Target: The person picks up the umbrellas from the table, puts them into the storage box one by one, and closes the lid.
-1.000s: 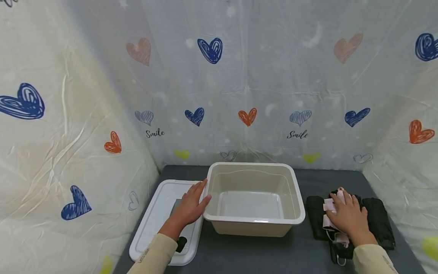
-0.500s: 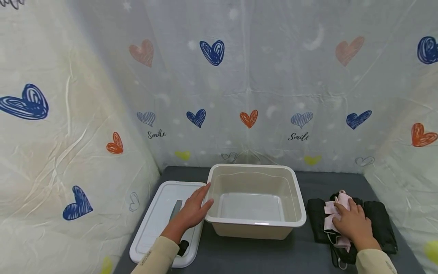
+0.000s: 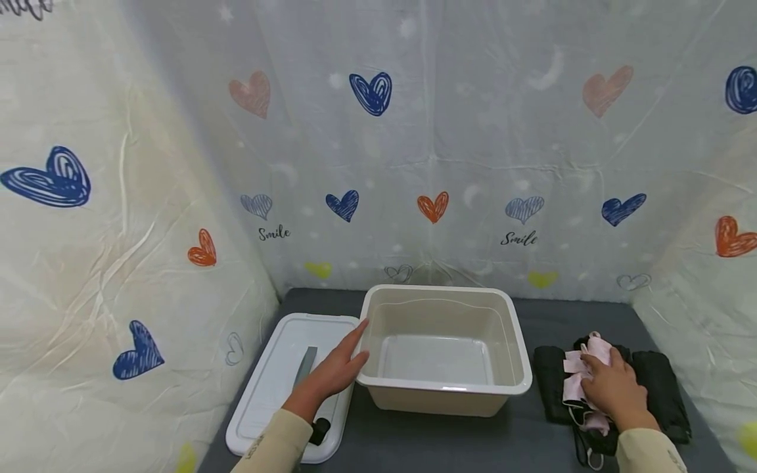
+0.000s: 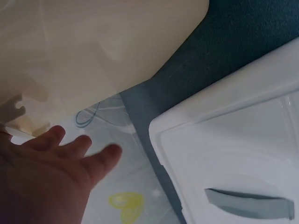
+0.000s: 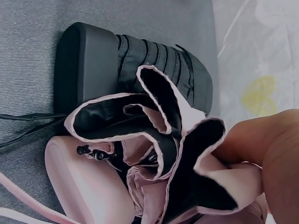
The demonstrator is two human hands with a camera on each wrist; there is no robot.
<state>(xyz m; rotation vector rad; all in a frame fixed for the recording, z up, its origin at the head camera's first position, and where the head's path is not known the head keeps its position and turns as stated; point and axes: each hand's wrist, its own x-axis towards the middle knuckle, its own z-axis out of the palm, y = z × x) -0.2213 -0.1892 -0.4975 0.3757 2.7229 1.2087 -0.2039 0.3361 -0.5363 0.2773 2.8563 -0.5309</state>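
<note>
In the head view my left hand (image 3: 332,376) touches the left rim of a beige storage box (image 3: 434,397), its fingers extended. The same box (image 4: 107,42) fills the upper part of the left wrist view. My right hand (image 3: 618,389) grips the loose fabric of a pink folding umbrella (image 3: 572,387) with black lining. Its flat pink handle (image 5: 88,182) shows in the right wrist view; some fingers are hidden behind the cloth. Beside it lies a black folding umbrella (image 5: 100,65) with a flat handle. Another dark rolled bundle (image 3: 659,394) lies to the right.
A white lid (image 3: 266,374) bearing a grey strip (image 3: 305,364) lies left of the box. Everything stands on a dark grey table (image 3: 426,447). Heart-printed curtains (image 3: 378,151) enclose the back and sides.
My right hand's fingers have drawn in from a spread pose over the pink umbrella and moved slightly right. My left hand stays at the box rim. The view has shifted slightly.
</note>
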